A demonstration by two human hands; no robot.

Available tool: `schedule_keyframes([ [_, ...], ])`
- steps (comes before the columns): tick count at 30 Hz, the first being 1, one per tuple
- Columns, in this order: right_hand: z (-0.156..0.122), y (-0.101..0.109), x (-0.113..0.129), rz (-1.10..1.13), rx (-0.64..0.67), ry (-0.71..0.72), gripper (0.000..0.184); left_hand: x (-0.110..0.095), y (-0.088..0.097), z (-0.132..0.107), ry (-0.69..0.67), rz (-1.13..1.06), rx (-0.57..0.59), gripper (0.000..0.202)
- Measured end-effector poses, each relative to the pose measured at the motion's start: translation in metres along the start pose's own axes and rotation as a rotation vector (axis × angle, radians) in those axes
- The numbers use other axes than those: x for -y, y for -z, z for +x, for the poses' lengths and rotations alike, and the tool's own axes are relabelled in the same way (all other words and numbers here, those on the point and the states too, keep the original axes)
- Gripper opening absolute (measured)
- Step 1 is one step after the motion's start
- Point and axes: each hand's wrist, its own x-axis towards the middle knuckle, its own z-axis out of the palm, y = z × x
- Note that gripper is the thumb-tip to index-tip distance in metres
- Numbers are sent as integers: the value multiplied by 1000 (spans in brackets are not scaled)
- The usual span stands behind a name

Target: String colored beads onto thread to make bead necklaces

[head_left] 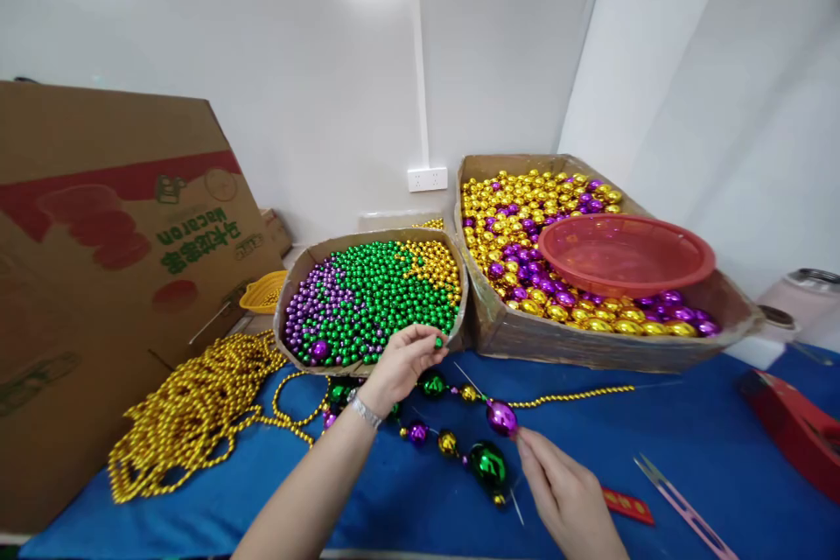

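Note:
My left hand (402, 369), with a silver watch band at the wrist, pinches a small green bead (439, 341) at the front edge of the smaller bead box. My right hand (563, 488) grips a large shiny purple bead (502, 417) between thumb and fingertips. A thin needle-like strand sticks up from that purple bead. Strung around it on the blue cloth are more large beads, among them a green bead (489, 465), a gold bead (447, 443) and a purple bead (417, 431). Part of this string is hidden behind my left hand and forearm.
The smaller cardboard box (281, 332) holds green, purple and gold beads. A larger box (486, 332) holds gold and purple ones, with a red basin (630, 280) on top. Gold bead strands (190, 420) lie left; pink-handled scissors-like tool (689, 512) and red tool (797, 433) lie right.

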Motion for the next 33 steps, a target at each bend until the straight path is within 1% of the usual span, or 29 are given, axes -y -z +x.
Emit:
schedule_keyframes([
  [2, 2, 0, 2, -4, -6, 13, 30, -1, -9, -13, 78, -418, 21, 21],
  [3, 2, -1, 3, -6, -8, 19, 30, -1, -14, -18, 123, -575, 20, 20],
  [4, 3, -1, 4, -7, -9, 24, 30, 0, -17, -22, 159, -669, 12, 21],
  [6, 2, -2, 5, -10, -15, 31, 30, 0, -22, -27, 200, -766, -8, 20],
  [9, 1, -2, 5, -15, -26, 43, 30, 0, -25, -30, 213, -823, -6, 18],
  [15, -1, -2, 4, -13, -26, 39, 29, -2, -25, -33, 195, -830, 17, 19],
  [18, -2, -2, 3, -9, -31, 45, 30, -2, -26, -34, 183, -821, 7, 18],
  [23, -3, -3, 1, -61, -18, 61, 31, -3, -29, -36, 153, -763, 3, 20],
  [26, -3, -6, 1, -104, -26, 86, 31, -4, -33, -39, 106, -691, 3, 21],
  [28, -2, -8, 2, -107, -26, 89, 30, -5, -38, -41, 79, -599, 8, 22],
  [31, 0, -8, 3, -57, -18, 53, 30, -8, -45, -44, 45, -436, 52, 25],
  [33, 1, -5, 4, -2, -14, 6, 30, -11, -46, -44, 36, -383, 86, 29],
])
